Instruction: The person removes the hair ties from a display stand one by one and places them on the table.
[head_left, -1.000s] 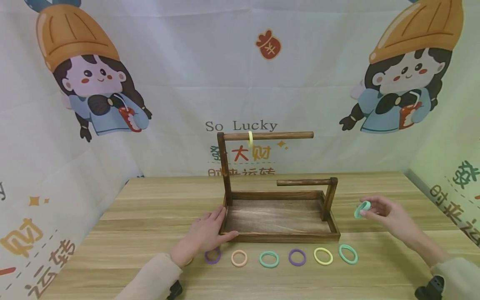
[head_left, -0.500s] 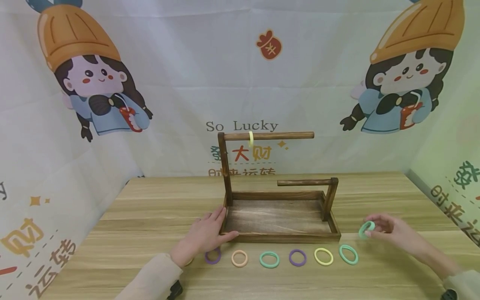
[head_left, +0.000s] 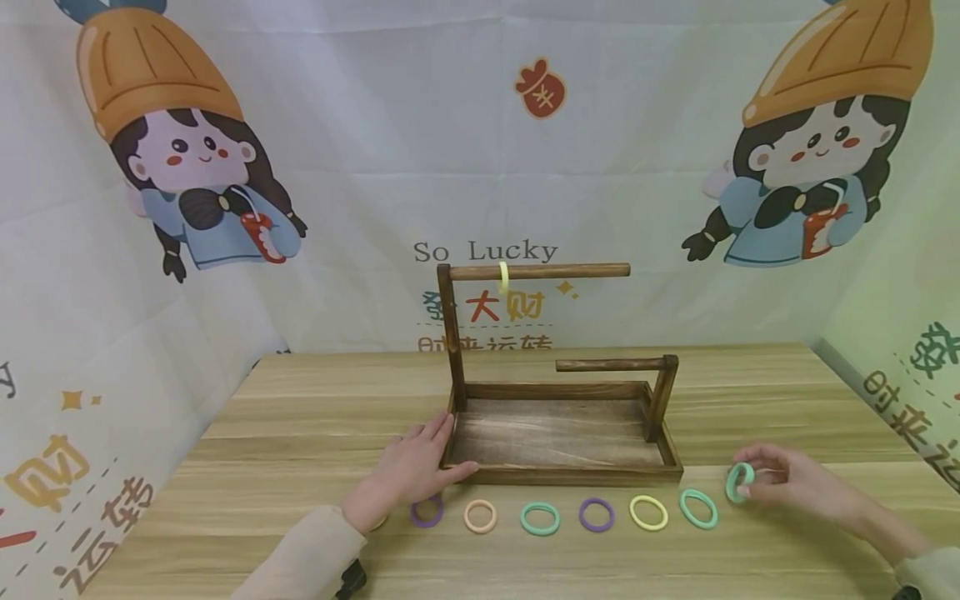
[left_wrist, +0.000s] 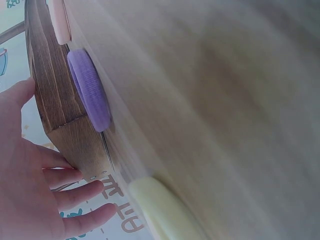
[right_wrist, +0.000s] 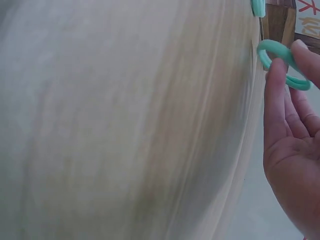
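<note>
My right hand [head_left: 810,490] pinches a mint-green hair tie [head_left: 739,482] between thumb and fingers, low over the table right of the tray. In the right wrist view that hair tie [right_wrist: 281,48] loops around the index fingertip, with the thumb against it. My left hand [head_left: 408,468] rests at the left front corner of a dark wooden tray rack [head_left: 566,476]. Its fingers lie extended along the tray's side, as the left wrist view shows at the wood [left_wrist: 75,132]. A yellow hair tie [head_left: 504,276] hangs on the rack's upper bar [head_left: 570,271].
A row of hair ties lies before the tray: purple [head_left: 427,511], peach [head_left: 480,517], green [head_left: 540,518], purple [head_left: 597,515], yellow [head_left: 648,512] and green [head_left: 698,508]. A pale yellow one [left_wrist: 165,207] lies partly under the left wrist. The lower bar [head_left: 607,365] points left.
My right hand has come down and nearer with the green hair tie, stopping just right of the row. My left hand stays at the tray corner.
</note>
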